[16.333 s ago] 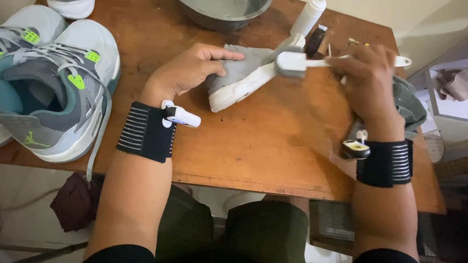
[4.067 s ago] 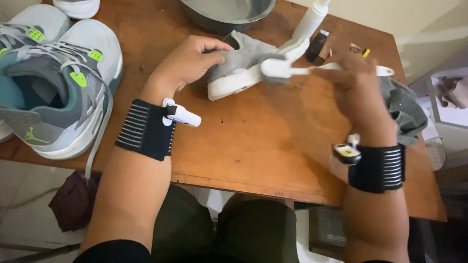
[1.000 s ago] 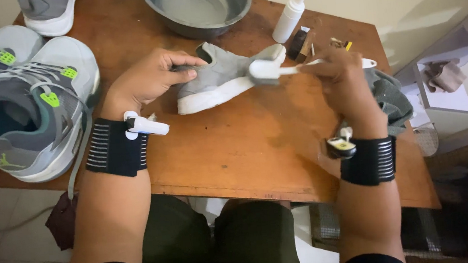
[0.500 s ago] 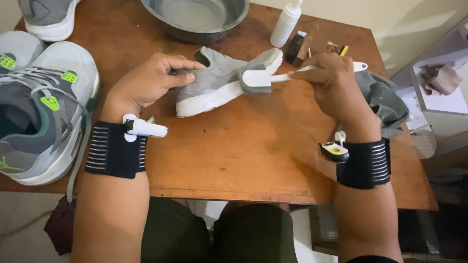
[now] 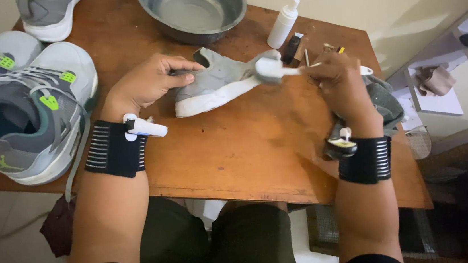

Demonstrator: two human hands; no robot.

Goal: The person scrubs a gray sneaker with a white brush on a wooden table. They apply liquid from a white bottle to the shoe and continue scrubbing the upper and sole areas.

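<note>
Left hand [image 5: 146, 84] still grips the small grey shoe [image 5: 219, 81]. Right hand [image 5: 339, 81] remains closed on the white brush [image 5: 271, 69], whose head has shifted onto the toe.

Bare wooden table [image 5: 235, 148] lies open near the front edge — big sneakers [image 5: 27, 123] crowd the left, metal bowl [image 5: 193, 6] and bottle [image 5: 282, 24] behind.

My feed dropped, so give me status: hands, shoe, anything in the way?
Left hand pins small grey shoe on table. Right hand holds white brush at toe. Nothing blocking.
</note>
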